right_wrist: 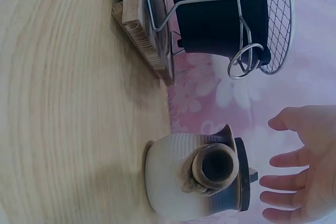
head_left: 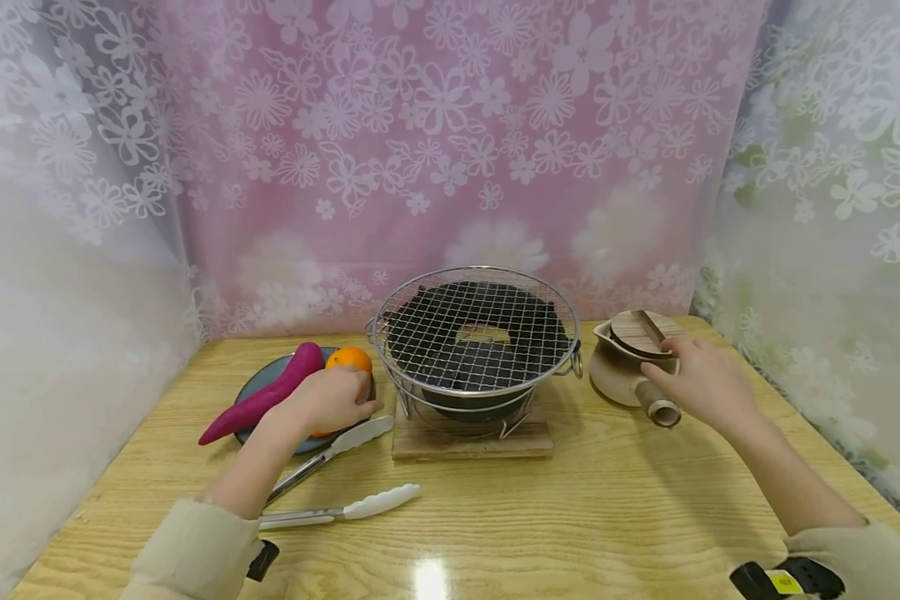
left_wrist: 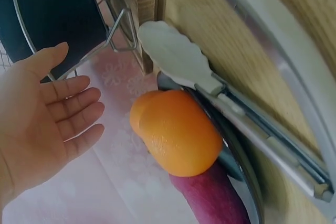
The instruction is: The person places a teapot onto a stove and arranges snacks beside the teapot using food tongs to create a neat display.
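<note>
My left hand (head_left: 322, 404) hovers over a dark plate (head_left: 251, 386) at the left, its fingers loosely bent and empty in the left wrist view. On the plate lie an orange (head_left: 350, 358), a second orange (left_wrist: 140, 109) mostly behind the first, and a long purple sweet potato (head_left: 266, 402) that overhangs the rim. At the right my right hand (head_left: 708, 379) is beside a clay side-handled teapot (head_left: 617, 379) with a wooden lid (head_left: 633, 332). Its fingers are spread just above the lid's bar knob, and nothing is between them.
A round black grill (head_left: 476, 404) with a wire mesh (head_left: 420, 350) on top stands mid-table on a wooden board (head_left: 472, 450). Metal tongs with pale scalloped tips (head_left: 382, 502) lie spread in front of the plate. A floral curtain (head_left: 450, 167) hangs behind the table.
</note>
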`<state>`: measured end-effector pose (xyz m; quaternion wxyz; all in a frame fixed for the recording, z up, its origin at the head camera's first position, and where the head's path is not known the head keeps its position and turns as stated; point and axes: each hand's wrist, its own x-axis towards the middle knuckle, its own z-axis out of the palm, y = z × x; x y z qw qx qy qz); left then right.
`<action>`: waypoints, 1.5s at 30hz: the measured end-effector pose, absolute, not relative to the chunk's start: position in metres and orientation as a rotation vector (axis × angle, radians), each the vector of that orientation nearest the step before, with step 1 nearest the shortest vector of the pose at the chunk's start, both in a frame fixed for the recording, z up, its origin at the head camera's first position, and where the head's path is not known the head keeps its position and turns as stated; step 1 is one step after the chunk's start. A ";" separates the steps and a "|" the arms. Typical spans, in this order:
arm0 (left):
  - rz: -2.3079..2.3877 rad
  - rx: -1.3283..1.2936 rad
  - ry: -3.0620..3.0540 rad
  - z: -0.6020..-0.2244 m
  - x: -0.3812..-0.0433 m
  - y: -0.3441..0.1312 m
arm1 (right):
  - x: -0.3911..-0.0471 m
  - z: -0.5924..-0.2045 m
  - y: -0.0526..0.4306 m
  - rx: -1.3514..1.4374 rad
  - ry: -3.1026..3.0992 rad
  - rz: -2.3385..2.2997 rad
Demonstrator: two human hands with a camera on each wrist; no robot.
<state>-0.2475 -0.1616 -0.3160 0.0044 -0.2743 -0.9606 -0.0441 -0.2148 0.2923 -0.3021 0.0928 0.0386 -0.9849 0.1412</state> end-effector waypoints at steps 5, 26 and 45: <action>-0.190 -0.905 -3.027 -0.321 -0.242 -0.157 | -0.214 -0.306 0.294 0.116 -2.948 0.463; -0.028 -1.123 -2.959 -0.351 -0.229 -0.128 | -0.212 -0.326 0.296 0.122 -3.002 0.500; 0.023 -1.154 -2.963 -0.361 -0.220 -0.120 | -0.211 -0.340 0.288 0.047 -2.991 0.338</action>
